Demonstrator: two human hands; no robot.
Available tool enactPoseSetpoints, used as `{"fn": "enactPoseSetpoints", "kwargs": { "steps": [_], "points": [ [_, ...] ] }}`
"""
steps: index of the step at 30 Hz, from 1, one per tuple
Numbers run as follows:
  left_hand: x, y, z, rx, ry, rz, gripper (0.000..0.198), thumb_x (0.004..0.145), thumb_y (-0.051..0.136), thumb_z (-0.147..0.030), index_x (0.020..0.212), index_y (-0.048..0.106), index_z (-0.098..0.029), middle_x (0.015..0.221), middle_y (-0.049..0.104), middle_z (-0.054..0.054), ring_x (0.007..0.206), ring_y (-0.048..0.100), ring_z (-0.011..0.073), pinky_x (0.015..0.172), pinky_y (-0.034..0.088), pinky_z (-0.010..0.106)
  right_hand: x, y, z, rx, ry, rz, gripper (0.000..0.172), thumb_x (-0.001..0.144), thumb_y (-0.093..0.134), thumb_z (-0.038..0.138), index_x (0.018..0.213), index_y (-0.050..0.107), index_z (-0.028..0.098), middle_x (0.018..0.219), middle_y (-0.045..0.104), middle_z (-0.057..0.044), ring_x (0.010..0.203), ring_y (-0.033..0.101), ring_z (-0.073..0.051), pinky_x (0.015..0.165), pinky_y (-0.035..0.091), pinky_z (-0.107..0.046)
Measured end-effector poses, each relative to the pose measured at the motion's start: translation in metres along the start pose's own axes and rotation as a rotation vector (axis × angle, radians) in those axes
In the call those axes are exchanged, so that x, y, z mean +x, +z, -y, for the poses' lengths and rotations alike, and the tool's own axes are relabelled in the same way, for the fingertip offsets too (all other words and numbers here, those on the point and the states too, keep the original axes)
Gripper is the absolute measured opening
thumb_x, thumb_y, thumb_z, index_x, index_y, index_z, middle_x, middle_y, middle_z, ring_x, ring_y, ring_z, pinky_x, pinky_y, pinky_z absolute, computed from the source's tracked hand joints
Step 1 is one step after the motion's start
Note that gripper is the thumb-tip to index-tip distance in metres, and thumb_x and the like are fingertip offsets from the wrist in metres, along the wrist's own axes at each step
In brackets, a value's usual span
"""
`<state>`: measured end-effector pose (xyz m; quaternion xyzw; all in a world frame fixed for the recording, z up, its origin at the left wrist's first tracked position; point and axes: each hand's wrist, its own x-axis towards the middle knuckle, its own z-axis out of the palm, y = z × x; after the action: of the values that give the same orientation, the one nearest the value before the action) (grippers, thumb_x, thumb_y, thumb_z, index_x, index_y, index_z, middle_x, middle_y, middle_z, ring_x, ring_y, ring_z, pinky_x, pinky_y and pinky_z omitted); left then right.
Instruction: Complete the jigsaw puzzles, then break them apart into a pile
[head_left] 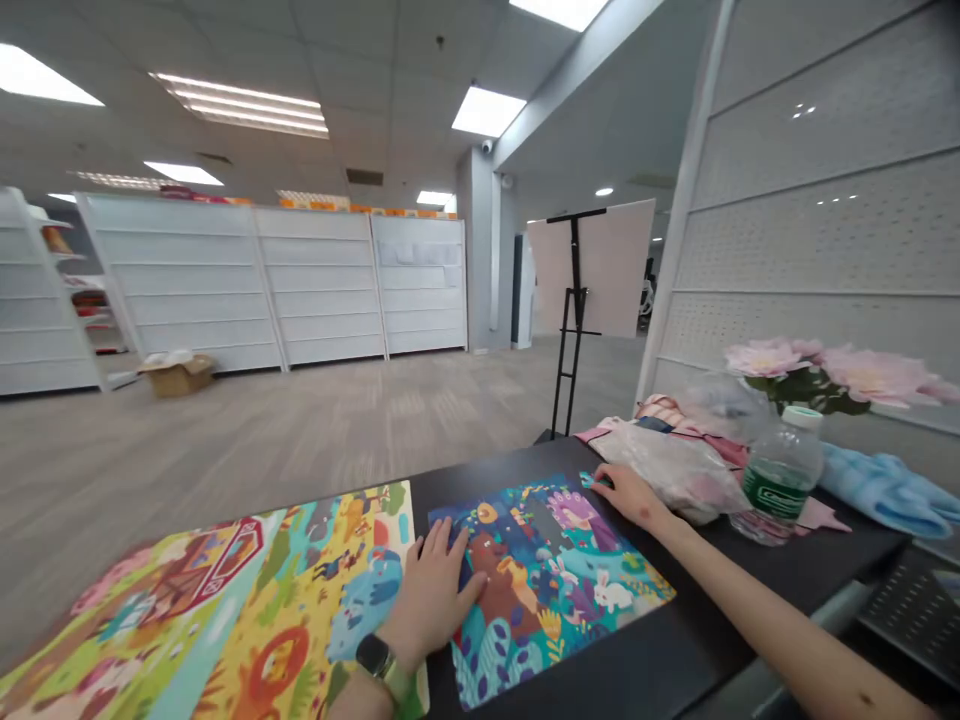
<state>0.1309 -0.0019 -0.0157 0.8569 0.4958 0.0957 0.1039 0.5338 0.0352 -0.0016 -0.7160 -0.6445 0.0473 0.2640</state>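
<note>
My left hand (433, 592) lies flat, fingers spread, on the left edge of a colourful blue jigsaw puzzle (555, 590) that rests on a black table (675, 650). A smartwatch with a green strap sits on that wrist. My right hand (624, 492) reaches to the puzzle's far right corner, fingers curled down on a small teal piece (587, 481) there. A larger yellow and green animal puzzle (225, 610) lies to the left of the blue one.
A clear plastic bag (675, 462), a plastic water bottle (780, 474), pink artificial flowers (825, 372) and a blue cloth (885, 490) crowd the table's right end. A black easel (574, 310) stands behind. White shelving and a cardboard box (178, 374) line the far wall.
</note>
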Motion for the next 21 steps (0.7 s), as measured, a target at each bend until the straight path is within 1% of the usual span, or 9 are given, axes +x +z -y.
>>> {"fn": "enactPoseSetpoints", "kwargs": {
  "steps": [2, 4, 7, 8, 12, 14, 16, 19, 21],
  "points": [
    [-0.002, -0.003, -0.002, -0.021, -0.005, -0.003, 0.069, 0.092, 0.043, -0.055, 0.15, 0.044, -0.018, 0.16, 0.031, 0.016, 0.15, 0.023, 0.0342, 0.118, 0.022, 0.055, -0.011, -0.004, 0.001, 0.031, 0.001, -0.061, 0.018, 0.078, 0.068, 0.034, 0.089, 0.067, 0.02, 0.093, 0.07, -0.005, 0.097, 0.065, -0.025, 0.089, 0.048, -0.037],
    [-0.003, -0.006, -0.003, -0.035, -0.007, -0.002, 0.069, 0.092, 0.044, -0.054, 0.15, 0.044, -0.018, 0.16, 0.031, 0.017, 0.15, 0.024, 0.0346, 0.118, 0.022, 0.055, -0.02, -0.007, 0.003, 0.079, 0.007, -0.111, 0.027, 0.073, 0.064, 0.036, 0.095, 0.066, 0.02, 0.089, 0.069, -0.005, 0.091, 0.065, -0.026, 0.084, 0.049, -0.038],
    [-0.004, -0.009, -0.005, -0.042, -0.005, -0.007, 0.069, 0.092, 0.046, -0.054, 0.15, 0.044, -0.017, 0.16, 0.031, 0.018, 0.149, 0.026, 0.0351, 0.118, 0.022, 0.055, -0.028, -0.01, 0.009, 0.193, 0.015, -0.12, 0.033, 0.075, 0.055, 0.041, 0.099, 0.064, 0.02, 0.072, 0.063, -0.001, 0.07, 0.063, -0.023, 0.071, 0.05, -0.037],
    [-0.005, -0.009, -0.005, -0.043, -0.005, -0.005, 0.069, 0.092, 0.046, -0.054, 0.15, 0.044, -0.018, 0.16, 0.031, 0.018, 0.149, 0.025, 0.035, 0.118, 0.022, 0.056, -0.03, -0.012, 0.012, 0.238, 0.016, -0.115, 0.034, 0.076, 0.053, 0.043, 0.1, 0.063, 0.019, 0.07, 0.062, 0.0, 0.066, 0.062, -0.022, 0.068, 0.05, -0.037],
    [-0.004, -0.008, -0.006, -0.039, -0.017, 0.015, 0.068, 0.092, 0.045, -0.054, 0.151, 0.043, -0.018, 0.16, 0.031, 0.016, 0.15, 0.023, 0.0346, 0.119, 0.022, 0.056, -0.036, -0.011, 0.034, 0.403, -0.014, -0.08, 0.039, 0.079, 0.053, 0.046, 0.103, 0.063, 0.017, 0.078, 0.065, -0.002, 0.071, 0.063, -0.02, 0.068, 0.051, -0.034],
    [-0.004, -0.008, -0.007, -0.028, -0.022, 0.015, 0.068, 0.093, 0.045, -0.054, 0.151, 0.044, -0.018, 0.16, 0.031, 0.016, 0.15, 0.023, 0.0348, 0.119, 0.022, 0.056, -0.038, -0.006, 0.047, 0.472, -0.05, -0.037, 0.04, 0.079, 0.056, 0.047, 0.105, 0.064, 0.017, 0.079, 0.065, -0.002, 0.074, 0.063, -0.019, 0.068, 0.052, -0.032],
    [-0.003, -0.009, -0.008, -0.023, -0.021, 0.018, 0.067, 0.094, 0.045, -0.054, 0.151, 0.043, -0.019, 0.16, 0.03, 0.016, 0.15, 0.023, 0.0348, 0.119, 0.022, 0.057, -0.041, -0.001, 0.059, 0.528, -0.086, 0.002, 0.044, 0.079, 0.057, 0.048, 0.111, 0.064, 0.017, 0.08, 0.063, -0.001, 0.074, 0.063, -0.018, 0.067, 0.052, -0.03],
    [-0.004, -0.01, -0.008, -0.025, -0.03, 0.036, 0.067, 0.095, 0.046, -0.054, 0.152, 0.041, -0.021, 0.161, 0.028, 0.015, 0.15, 0.022, 0.0347, 0.119, 0.022, 0.057, -0.043, 0.003, 0.066, 0.603, -0.103, 0.026, 0.051, 0.082, 0.055, 0.046, 0.123, 0.061, 0.017, 0.081, 0.059, 0.0, 0.072, 0.06, -0.017, 0.064, 0.052, -0.029],
    [-0.003, -0.009, -0.007, -0.03, -0.035, 0.046, 0.067, 0.095, 0.045, -0.055, 0.153, 0.039, -0.021, 0.161, 0.027, 0.015, 0.15, 0.022, 0.0346, 0.12, 0.022, 0.056, -0.042, 0.001, 0.064, 0.645, -0.08, 0.028, 0.053, 0.081, 0.055, 0.046, 0.125, 0.06, 0.017, 0.082, 0.057, -0.001, 0.072, 0.06, -0.017, 0.064, 0.051, -0.028]
  ]
}}
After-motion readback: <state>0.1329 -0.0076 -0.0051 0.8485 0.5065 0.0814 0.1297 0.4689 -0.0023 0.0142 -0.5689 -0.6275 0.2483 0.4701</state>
